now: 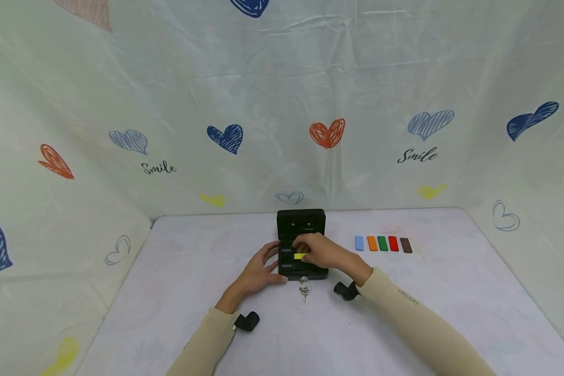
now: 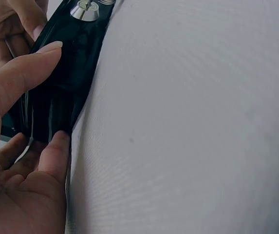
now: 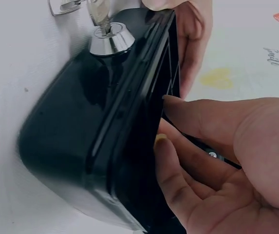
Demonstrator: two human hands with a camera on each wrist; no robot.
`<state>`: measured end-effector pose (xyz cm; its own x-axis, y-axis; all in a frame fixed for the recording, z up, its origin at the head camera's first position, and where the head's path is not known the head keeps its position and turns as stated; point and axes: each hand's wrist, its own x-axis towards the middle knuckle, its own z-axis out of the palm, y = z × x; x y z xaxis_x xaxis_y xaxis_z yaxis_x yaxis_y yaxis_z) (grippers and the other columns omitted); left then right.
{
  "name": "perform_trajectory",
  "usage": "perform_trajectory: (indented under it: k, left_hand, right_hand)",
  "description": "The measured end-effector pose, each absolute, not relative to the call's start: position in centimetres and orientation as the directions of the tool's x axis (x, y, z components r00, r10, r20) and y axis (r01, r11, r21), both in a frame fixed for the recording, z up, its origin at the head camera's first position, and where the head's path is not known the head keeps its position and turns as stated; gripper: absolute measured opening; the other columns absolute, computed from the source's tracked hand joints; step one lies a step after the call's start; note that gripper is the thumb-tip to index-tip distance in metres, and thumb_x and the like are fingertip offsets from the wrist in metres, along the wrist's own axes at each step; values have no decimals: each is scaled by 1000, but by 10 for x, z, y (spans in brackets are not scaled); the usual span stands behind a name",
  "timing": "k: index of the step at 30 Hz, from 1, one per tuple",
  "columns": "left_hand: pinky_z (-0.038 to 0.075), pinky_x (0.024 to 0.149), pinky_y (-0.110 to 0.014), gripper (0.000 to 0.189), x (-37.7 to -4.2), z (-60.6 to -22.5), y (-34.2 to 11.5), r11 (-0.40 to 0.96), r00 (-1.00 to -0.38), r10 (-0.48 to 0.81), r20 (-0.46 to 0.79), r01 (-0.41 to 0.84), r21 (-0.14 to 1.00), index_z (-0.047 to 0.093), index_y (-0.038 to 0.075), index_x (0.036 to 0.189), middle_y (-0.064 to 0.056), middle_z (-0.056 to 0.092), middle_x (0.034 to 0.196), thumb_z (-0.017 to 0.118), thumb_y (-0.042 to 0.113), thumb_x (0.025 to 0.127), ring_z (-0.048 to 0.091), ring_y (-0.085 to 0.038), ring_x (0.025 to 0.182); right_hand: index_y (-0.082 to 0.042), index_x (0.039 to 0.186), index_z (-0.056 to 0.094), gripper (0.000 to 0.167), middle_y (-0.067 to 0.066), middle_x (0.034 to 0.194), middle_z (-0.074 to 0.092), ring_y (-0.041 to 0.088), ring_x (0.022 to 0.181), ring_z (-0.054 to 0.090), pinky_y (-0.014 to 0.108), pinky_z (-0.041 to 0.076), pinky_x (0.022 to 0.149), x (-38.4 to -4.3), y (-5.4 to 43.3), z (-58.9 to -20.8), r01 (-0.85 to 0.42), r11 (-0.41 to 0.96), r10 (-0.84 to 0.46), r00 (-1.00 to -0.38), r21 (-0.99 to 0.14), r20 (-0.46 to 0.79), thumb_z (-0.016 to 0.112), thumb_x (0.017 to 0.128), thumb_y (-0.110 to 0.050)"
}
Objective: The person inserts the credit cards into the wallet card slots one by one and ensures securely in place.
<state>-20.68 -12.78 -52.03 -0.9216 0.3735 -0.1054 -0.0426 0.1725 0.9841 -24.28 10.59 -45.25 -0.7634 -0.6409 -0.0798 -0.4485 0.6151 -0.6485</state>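
Observation:
A black cash box stands on the table with its lid raised at the back. My left hand grips the box's left front corner, thumb on the front and fingers along the side. Over the open box, my right hand reaches in and pinches a small yellow rectangular piece. Only a sliver of that piece shows beside the fingertips in the right wrist view. A silver lock on the box's front has a key in it, and more keys hang below.
To the right of the box lies a row of small flat pieces: light blue, orange, green, red and brown. A cloth printed with hearts hangs behind the white table.

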Motion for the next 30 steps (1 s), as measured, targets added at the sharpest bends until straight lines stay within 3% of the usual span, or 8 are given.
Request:
perform_trajectory:
  k: [13, 23, 30]
  left_hand:
    - [42, 122, -40, 102, -206, -519, -127, 173, -923, 372, -102, -39, 984, 32, 5, 163, -19, 31, 170, 85, -12, 78, 28, -36, 159]
    - [44, 121, -39, 102, -206, -518, -127, 179, -926, 362, -108, -45, 983, 32, 5, 163, -19, 31, 170, 86, -12, 78, 29, -36, 159]
    - [43, 121, -42, 101, -206, -519, -126, 192, -926, 357, -120, -53, 980, 33, 6, 163, -19, 32, 170, 86, -11, 79, 30, -36, 158]
  right_hand:
    - [3, 116, 73, 19, 6, 95, 78, 16, 90, 73, 34, 65, 85, -243, 107, -456, -467, 611, -616, -787, -640, -14, 71, 97, 6]
    - [-1, 113, 75, 21, 8, 101, 78, 18, 91, 74, 32, 66, 85, -242, 108, -457, -431, 635, -601, -797, -641, -58, 77, 93, 3]
    - [-3, 109, 76, 18, 7, 101, 76, 17, 91, 72, 34, 66, 86, -241, 113, -461, -446, 584, -574, -818, -678, 44, 75, 94, 5]
